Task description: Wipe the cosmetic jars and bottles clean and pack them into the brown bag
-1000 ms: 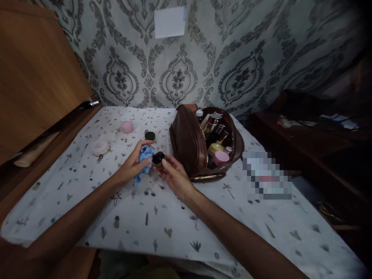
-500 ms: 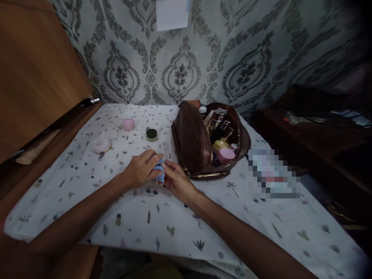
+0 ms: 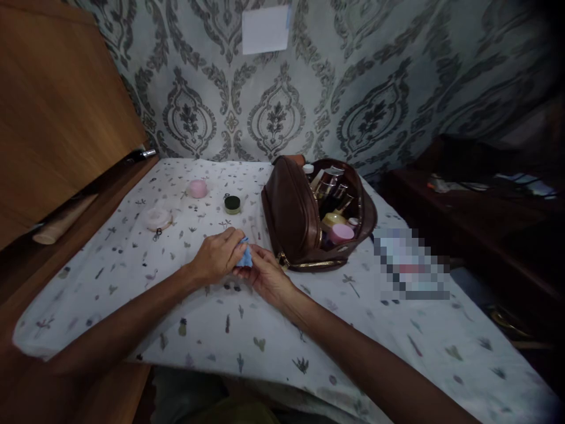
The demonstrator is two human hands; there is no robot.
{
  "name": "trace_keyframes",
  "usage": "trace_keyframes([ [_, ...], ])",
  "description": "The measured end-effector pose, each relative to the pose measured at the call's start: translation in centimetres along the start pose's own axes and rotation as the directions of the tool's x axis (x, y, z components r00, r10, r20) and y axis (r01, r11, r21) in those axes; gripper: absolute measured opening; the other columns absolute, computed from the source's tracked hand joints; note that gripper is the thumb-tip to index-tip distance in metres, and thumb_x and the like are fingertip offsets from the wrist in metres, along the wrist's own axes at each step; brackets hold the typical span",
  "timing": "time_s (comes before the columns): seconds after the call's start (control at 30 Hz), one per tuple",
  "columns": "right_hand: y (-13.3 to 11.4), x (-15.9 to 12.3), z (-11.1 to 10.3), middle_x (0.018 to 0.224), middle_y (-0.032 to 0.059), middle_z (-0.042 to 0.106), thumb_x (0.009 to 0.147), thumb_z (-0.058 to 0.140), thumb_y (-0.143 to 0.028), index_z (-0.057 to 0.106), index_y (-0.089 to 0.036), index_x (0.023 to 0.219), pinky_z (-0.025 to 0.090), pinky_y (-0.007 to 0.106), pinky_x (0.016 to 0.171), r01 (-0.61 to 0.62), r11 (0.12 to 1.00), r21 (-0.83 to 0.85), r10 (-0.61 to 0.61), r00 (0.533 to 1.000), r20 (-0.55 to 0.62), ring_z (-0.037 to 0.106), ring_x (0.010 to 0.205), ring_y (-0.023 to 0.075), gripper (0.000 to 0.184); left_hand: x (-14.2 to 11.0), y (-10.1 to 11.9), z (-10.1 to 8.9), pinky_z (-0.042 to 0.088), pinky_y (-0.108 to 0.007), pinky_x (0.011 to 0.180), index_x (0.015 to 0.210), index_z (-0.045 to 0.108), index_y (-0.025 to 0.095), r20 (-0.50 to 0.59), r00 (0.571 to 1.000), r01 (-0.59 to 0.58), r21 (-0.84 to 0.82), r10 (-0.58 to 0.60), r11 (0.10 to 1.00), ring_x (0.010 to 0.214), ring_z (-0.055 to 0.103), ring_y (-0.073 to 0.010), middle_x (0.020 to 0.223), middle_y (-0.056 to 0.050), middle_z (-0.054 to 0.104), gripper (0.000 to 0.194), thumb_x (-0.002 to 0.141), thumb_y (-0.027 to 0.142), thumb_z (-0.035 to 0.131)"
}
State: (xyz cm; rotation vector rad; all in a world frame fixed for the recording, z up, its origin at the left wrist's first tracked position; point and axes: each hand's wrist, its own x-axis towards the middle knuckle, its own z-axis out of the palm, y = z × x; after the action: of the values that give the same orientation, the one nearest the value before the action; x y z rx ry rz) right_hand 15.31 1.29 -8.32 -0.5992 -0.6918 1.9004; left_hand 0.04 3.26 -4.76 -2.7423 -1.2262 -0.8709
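A small blue cloth [image 3: 245,257] is bunched between my two hands over the near middle of the table. My left hand [image 3: 216,256] closes over it from the left, knuckles up. From the right, my right hand [image 3: 270,277] pinches its edge with thumb and fingers. Whether something lies inside the cloth is hidden. Just right of my hands, a brown zip bag [image 3: 291,212] stands unzipped, with several cosmetic bottles and a pink-lidded jar [image 3: 341,234] inside. Beyond my left hand sits a small jar with a dark lid [image 3: 232,204].
A pink jar [image 3: 198,188] and a pale round container [image 3: 159,219] stand on the left of the patterned tablecloth [image 3: 212,335]. A wooden cabinet [image 3: 62,118] borders the left side. On the right lies a blurred-out flat item [image 3: 410,262]. Patterned wallpaper [image 3: 276,118] is behind.
The view has shifted slightly. My fingers have moved a little on the blue cloth, and its visible part has changed shape. The jars and bag stay in place.
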Motion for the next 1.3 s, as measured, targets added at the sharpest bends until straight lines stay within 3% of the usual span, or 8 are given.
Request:
trace_keyframes([
  [0.23,-0.1,-0.2,0.2,0.073,-0.0028,0.07,0.062,0.089,-0.054,0.06,-0.021,0.082,0.055,0.023,0.058,0.01,0.998,-0.062,-0.009,1.0,0.003,0.068,0.059,0.0121,0.048,0.6,0.7,-0.6,0.041,-0.028,0.066,0.08,0.044,0.022,0.045,0.979,0.201,-0.292,-0.197,0.935,0.066,0.051,-0.0147,0.071,0.001,0.052,0.03,0.102,0.036,0.03],
  [0.37,-0.2,-0.2,0.1,0.083,-0.0048,0.065,0.064,0.088,-0.048,0.056,-0.023,0.089,0.056,0.026,0.066,0.147,0.961,-0.234,-0.153,0.988,-0.009,0.066,0.063,0.011,0.048,0.8,0.9,-0.4,0.038,-0.027,0.063,0.075,0.039,0.022,0.092,0.939,0.338,-0.431,-0.332,0.837,0.061,0.047,-0.0136,0.064,0.004,0.045,0.033,0.1,0.042,0.031],
  [0.6,-0.7,-0.7,-0.2,0.087,-0.0018,0.064,0.071,0.079,-0.041,0.057,-0.023,0.1,0.048,0.027,0.066,0.289,0.58,-0.762,-0.41,0.911,0.033,0.06,0.071,0.0134,0.041,1.0,1.4,-0.7,0.04,-0.03,0.066,0.072,0.044,0.022,0.22,0.89,0.455,-0.466,-0.398,0.759,0.067,0.051,-0.0171,0.066,0.002,0.05,0.041,0.097,0.053,0.03],
  [0.77,-0.8,-1.2,0.2,0.075,-0.005,0.059,0.071,0.079,-0.047,0.057,-0.022,0.102,0.046,0.026,0.064,0.253,0.504,-0.826,-0.413,0.91,0.027,0.055,0.063,0.0121,0.046,0.9,1.3,-0.9,0.04,-0.03,0.064,0.071,0.047,0.023,0.241,0.888,0.458,-0.393,-0.391,0.797,0.062,0.052,-0.0182,0.062,0.002,0.052,0.044,0.093,0.057,0.031],
  [1.0,-0.4,-0.8,-0.4,0.082,-0.0037,0.061,0.065,0.083,-0.045,0.056,-0.024,0.106,0.05,0.028,0.066,0.242,0.531,-0.812,-0.41,0.912,0.004,0.057,0.066,0.013,0.054,1.1,0.9,-0.7,0.035,-0.028,0.059,0.07,0.043,0.024,0.161,0.888,0.459,-0.317,-0.43,0.83,0.054,0.046,-0.0161,0.056,0.005,0.046,0.035,0.087,0.053,0.039],
  [1.13,-0.6,-0.4,-0.5,0.09,-0.0011,0.064,0.066,0.082,-0.039,0.055,-0.024,0.104,0.053,0.03,0.074,0.28,0.673,-0.685,-0.401,0.916,-0.019,0.062,0.078,0.0152,0.049,1.4,0.1,-0.6,0.037,-0.027,0.062,0.07,0.042,0.023,0.076,0.875,0.457,-0.451,-0.478,0.766,0.062,0.047,-0.0159,0.061,0.004,0.046,0.033,0.09,0.049,0.041],
  [1.23,-0.9,-0.1,-0.4,0.096,-0.0007,0.063,0.066,0.083,-0.039,0.053,-0.026,0.104,0.055,0.03,0.076,0.278,0.785,-0.554,-0.359,0.933,-0.04,0.064,0.082,0.0152,0.049,1.5,-0.4,-0.3,0.041,-0.027,0.066,0.077,0.048,0.022,0.099,0.846,0.482,-0.561,-0.524,0.673,0.069,0.05,-0.0167,0.067,0.003,0.049,0.029,0.092,0.047,0.04],
  [1.3,-1.2,0.0,-0.4,0.102,-0.0003,0.062,0.065,0.084,-0.04,0.053,-0.026,0.103,0.056,0.029,0.075,0.268,0.826,-0.497,-0.338,0.939,-0.055,0.065,0.082,0.0144,0.051,1.4,-0.4,-0.2,0.043,-0.028,0.072,0.082,0.051,0.021,0.138,0.864,0.462,-0.599,-0.484,0.654,0.076,0.053,-0.0175,0.074,0.001,0.053,0.03,0.093,0.047,0.039],
])
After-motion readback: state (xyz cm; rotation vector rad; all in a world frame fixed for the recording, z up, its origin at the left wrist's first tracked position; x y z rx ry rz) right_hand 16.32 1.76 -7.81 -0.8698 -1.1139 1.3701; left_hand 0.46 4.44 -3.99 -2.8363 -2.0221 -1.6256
